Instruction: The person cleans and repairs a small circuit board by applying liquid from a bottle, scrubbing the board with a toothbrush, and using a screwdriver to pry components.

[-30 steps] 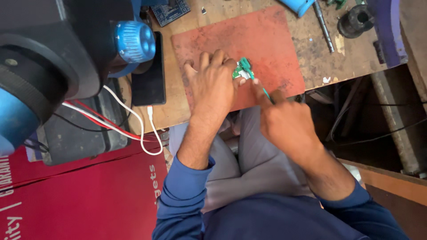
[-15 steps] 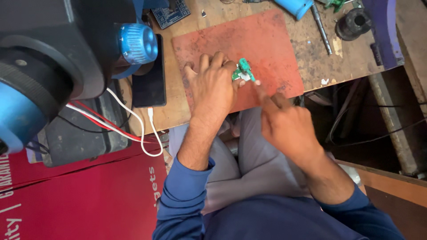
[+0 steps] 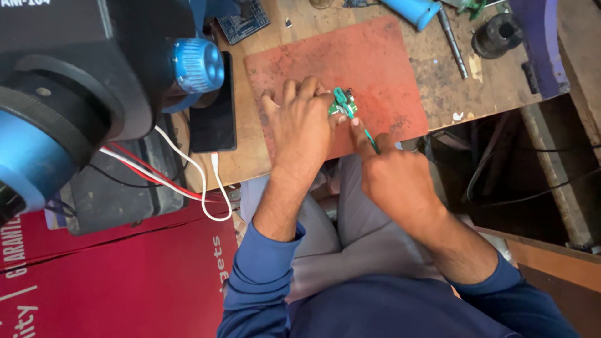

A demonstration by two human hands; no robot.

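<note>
Here the left hand [image 3: 303, 122] lies palm down on a reddish-brown work mat [image 3: 369, 62], fingers spread flat and loosely apart, with the thumb side pressed against a small green circuit board [image 3: 342, 103]. The board sits on the mat near its lower middle, pinned between the left thumb and forefinger tips rather than wrapped in a fist; the hand is mostly open and only touches and steadies the board at its edge.

The right hand [image 3: 397, 181] is curled into a near fist just below the mat's front edge, closed around a thin green-handled tool [image 3: 369, 139]. Its forefinger stretches out along the tool, and the tool's tip meets the circuit board just beside the left thumb. How the other right fingers sit under the handle cannot be told, since the back of the hand hides them.

The mat rests on a worn wooden tabletop [image 3: 488, 87]. To the left of the mat a black phone [image 3: 214, 116] lies flat, with a white cable [image 3: 206, 181] at its lower end. Farther left stands a large black device with a blue knob [image 3: 197, 66]. At the far edge of the tabletop lie a blue cylindrical tool [image 3: 413, 9], a metal rod [image 3: 452, 44] and a dark round part [image 3: 498, 34]. A red carton [image 3: 113, 281] fills the lower left.
</note>
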